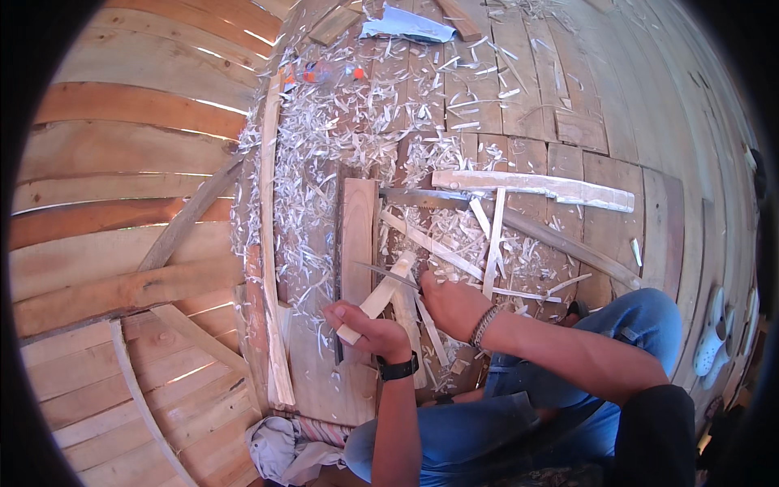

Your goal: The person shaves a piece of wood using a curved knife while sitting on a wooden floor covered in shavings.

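Observation:
My left hand (369, 329) is closed around the lower end of a pale stick of wood (379, 300), which slants up and to the right. My right hand (456, 304) grips a knife (386, 273); its handle is hidden in the fingers. The thin blade points left and lies across the upper part of the stick, touching it as far as I can tell. Below the hands, a flat brown board (359, 219) lies lengthwise on the floor. Other pale wood strips (494, 243) lie just beyond my right hand.
Curled wood shavings (312, 154) cover much of the plank floor. Beyond my hands lie a long dark metal blade (422, 199), a wooden pole (568, 246) and a rough-edged slat (531, 186). A slatted wall (138, 154) rises at left, grey cloth (280, 450) below. White clogs (711, 341) stand right.

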Motion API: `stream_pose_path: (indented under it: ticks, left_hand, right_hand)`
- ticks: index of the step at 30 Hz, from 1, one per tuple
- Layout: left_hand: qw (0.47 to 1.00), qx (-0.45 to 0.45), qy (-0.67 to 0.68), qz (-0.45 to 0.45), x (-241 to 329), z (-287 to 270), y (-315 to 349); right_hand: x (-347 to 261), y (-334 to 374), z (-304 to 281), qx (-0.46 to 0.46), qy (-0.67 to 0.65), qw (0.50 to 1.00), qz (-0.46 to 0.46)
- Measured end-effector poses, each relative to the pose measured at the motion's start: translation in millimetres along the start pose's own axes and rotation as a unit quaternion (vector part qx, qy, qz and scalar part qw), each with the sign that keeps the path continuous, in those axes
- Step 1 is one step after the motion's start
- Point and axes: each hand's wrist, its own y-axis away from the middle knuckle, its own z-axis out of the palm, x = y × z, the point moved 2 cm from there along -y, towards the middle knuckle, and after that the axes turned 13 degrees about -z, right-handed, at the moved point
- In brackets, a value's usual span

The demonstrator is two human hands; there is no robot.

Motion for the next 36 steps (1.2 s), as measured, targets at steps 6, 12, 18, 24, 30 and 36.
stream_pose_path:
  ticks: [6,12,18,24,30,36]
  left_hand:
    - [0.999,-0.011,0.002,0.039,18,10,9]
    - [0.999,0.004,0.024,0.028,19,12,10]
    - [1.000,-0.014,0.008,0.000,10,4,5]
    - [0.998,0.012,0.016,0.052,29,20,11]
    - [0.999,0.008,0.007,0.045,31,20,14]
    - [0.997,0.013,-0.006,0.077,35,22,13]
  right_hand:
    - [24,3,5,0.037,-0.008,0.999,-0.011]
    - [16,1,11,0.026,-0.030,0.999,-0.015]
    - [35,-1,18,0.027,-0.055,0.998,-0.013]
    - [39,-1,20,0.040,-0.031,0.998,-0.034]
    - [38,-1,18,0.033,-0.017,0.999,-0.040]
    - [28,0,23,0.009,-0.032,0.999,0.004]
